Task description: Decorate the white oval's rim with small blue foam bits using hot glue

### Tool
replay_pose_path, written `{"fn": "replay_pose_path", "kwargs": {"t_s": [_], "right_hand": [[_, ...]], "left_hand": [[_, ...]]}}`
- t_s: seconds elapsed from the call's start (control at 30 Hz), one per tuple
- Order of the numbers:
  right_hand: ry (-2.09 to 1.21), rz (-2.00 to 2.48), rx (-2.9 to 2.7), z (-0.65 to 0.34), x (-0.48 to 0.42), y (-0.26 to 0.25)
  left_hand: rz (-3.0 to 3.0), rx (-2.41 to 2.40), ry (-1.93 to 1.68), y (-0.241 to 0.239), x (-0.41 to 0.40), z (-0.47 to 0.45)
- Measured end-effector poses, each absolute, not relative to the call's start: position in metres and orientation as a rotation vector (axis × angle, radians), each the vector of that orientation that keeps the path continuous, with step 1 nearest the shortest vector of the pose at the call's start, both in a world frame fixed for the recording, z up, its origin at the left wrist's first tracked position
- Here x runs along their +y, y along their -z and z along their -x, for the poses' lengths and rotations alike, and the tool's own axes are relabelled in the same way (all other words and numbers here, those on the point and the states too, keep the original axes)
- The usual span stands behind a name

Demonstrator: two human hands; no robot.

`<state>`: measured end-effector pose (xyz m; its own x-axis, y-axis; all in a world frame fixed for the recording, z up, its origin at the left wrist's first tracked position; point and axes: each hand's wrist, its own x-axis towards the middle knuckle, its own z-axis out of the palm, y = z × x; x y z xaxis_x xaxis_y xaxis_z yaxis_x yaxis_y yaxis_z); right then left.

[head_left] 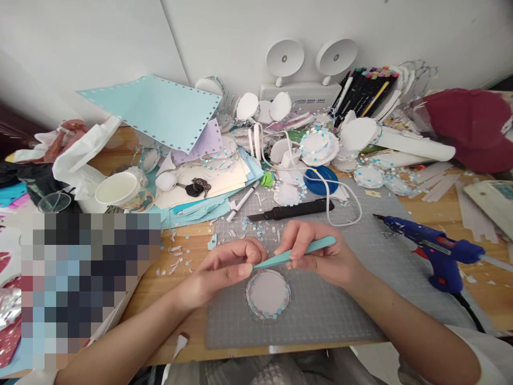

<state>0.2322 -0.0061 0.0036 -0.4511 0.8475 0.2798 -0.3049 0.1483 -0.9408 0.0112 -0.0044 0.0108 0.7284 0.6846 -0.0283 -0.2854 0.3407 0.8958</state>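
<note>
Light-blue tweezers (296, 253) are gripped in my right hand (316, 248), their pointed end angled down to the left. That tip meets the thumb and fingertips of my left hand (230, 267), which are pinched together; whatever is between them is too small to make out. Just below both hands, a round white disc (267, 294) edged with small blue and white star shapes lies flat on the grey cutting mat (320, 321). A black utility knife (290, 210) rests on the mat beyond my hands.
At the right lies a blue hot glue gun (435, 251) with its cord trailing toward me. White discs with star trims (318, 147), a white cable (347, 222) and a blue lid (320, 180) crowd the back. Papers (200, 184) and a paper cup (118, 190) stand left.
</note>
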Motion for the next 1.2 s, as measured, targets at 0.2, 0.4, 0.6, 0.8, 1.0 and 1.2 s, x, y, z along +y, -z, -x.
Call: {"fn": "replay_pose_path", "kwargs": {"t_s": [0.2, 0.4, 0.6, 0.8, 1.0, 1.2], "right_hand": [[-1.260, 0.688, -1.008, -0.249, 0.007, -0.016], [-0.841, 1.102, -1.386, -0.240, 0.007, -0.004], [-0.565, 1.215, -1.759, -0.234, 0.007, 0.012], [-0.610, 1.261, -1.795, -0.232, 0.008, 0.012], [-0.665, 1.219, -1.626, -0.234, 0.006, 0.006], [-0.805, 0.980, -1.438, -0.232, -0.002, -0.007]], "left_hand": [[-0.880, 0.450, -0.953, -0.012, 0.008, -0.004], [-0.914, 0.597, -0.974, -0.007, 0.009, -0.007], [-0.952, 0.747, -1.023, -0.006, 0.006, -0.009], [-0.995, 0.955, -1.095, -0.004, 0.010, -0.012], [-0.978, 1.015, -1.180, 0.000, 0.011, -0.010], [-1.156, 1.024, -1.034, -0.002, 0.007, -0.011]]}}
